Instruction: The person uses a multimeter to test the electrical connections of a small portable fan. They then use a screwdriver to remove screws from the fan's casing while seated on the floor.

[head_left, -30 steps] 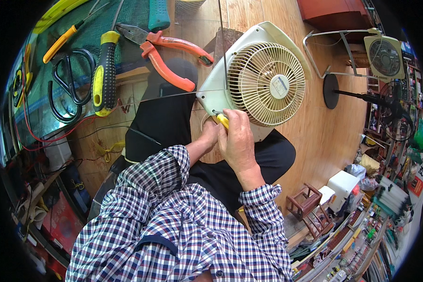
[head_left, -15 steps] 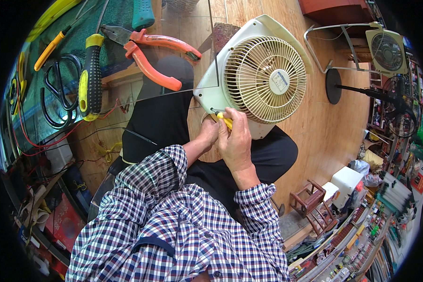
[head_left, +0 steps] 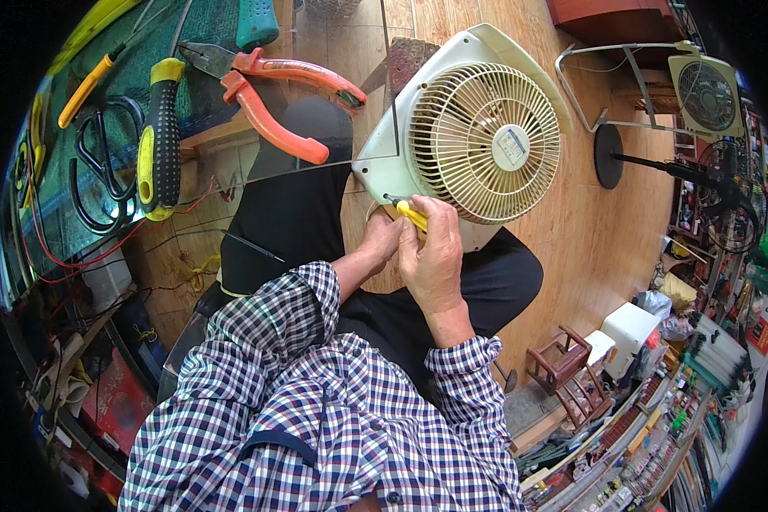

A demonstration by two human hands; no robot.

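A box fan [head_left: 375, 181] with a pale plastic housing and a round cream grille lies tilted, grille upward, over my knees. Its lower left corner has a screw hole. Into that corner points a yellow-handled screwdriver [head_left: 413, 215], which my right hand [head_left: 433, 263] pinches between thumb and fingers. Its tip meets the housing at the hole. My left hand [head_left: 382, 236] is at the housing's lower edge, just under the corner, and seems to grip it. Its fingertips are partly hidden by the housing and by my right hand.
On the glass-topped table [head_left: 222, 171] at left lie orange-handled pliers [head_left: 269, 128], a black-and-yellow screwdriver [head_left: 160, 145], a thin orange-handled screwdriver [head_left: 85, 92] and a black coiled part [head_left: 102, 162]. A reddish block [head_left: 411, 61] stands behind the fan. Shelves of small goods line the right.
The screwdriver handle and my right hand have shifted slightly to the right and down, with more of the tip showing. My left hand stays at the housing edge.
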